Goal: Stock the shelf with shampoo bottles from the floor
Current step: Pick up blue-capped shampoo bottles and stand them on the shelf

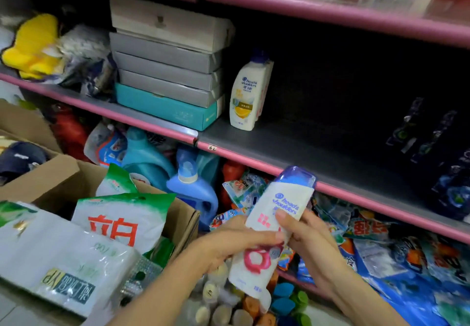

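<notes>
Hands meet on one shampoo bottle (267,226), held tilted with its blue cap toward the shelf (330,152): the left hand (236,245) wraps its lower body and the right hand (302,234) pinches its upper side, thumb on the label. It hangs in the air just below the shelf's pink front edge, not yet on it.

To do this step well, I would let one hand take the bottle by the waist, turn it upright with the label facing out, and stand it on the bare grey board just right of the lemon bottle (248,94) already there, pushing it back so the row lines up. The dark bottles (437,162) further right on the shelf leave a wide gap to fill.

Below the hands, more bottles (229,308) stand packed together, only their caps showing; whether they sit in a tray or carton I cannot tell. Left of the held bottle, an open cardboard box (63,180) holds green-and-white bags (122,221).
</notes>
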